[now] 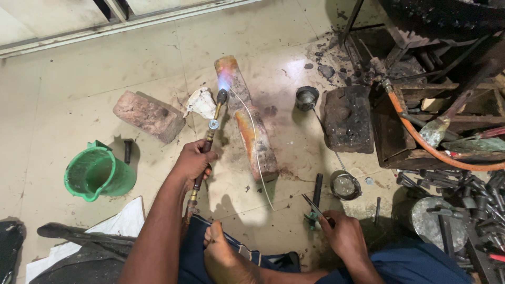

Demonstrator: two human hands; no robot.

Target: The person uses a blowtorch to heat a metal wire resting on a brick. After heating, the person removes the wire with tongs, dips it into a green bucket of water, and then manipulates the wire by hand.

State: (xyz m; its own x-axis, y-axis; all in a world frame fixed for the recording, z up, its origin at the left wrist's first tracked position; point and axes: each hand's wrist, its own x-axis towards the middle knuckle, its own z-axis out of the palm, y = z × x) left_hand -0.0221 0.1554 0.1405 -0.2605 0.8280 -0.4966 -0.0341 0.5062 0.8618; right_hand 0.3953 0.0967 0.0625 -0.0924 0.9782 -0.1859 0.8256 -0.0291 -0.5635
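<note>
Seen from above: one gas torch (209,138), lit, blue flame at its tip playing on the upper end of one long rusty metal bar (250,122) lying on the floor. Left hand (192,160) wrapped tight around the torch's handle, grip closed on it. Right hand (341,232) low on the right, grip closed on one pair of green-handled pliers (314,210), tips resting on the floor. One thin white wire (255,152) running along the bar and past its lower end.

Counted around: one brick (149,115) left of the torch, one crumpled white lump (201,102) just beside the torch tip, one green plastic bucket (98,172) tipped on its side well to the left, two small metal cups (306,97) with long handles to the right of the bar, one dark stone block (347,118) between them, one orange hose (421,142) curving along a sooty wooden crate (415,113).

Pale tiled floor (79,68), stained and scorched near the work; wall base along the top edge. Clutter crowding the right edge with bolts and dark metal parts; floor open toward the upper left.
</note>
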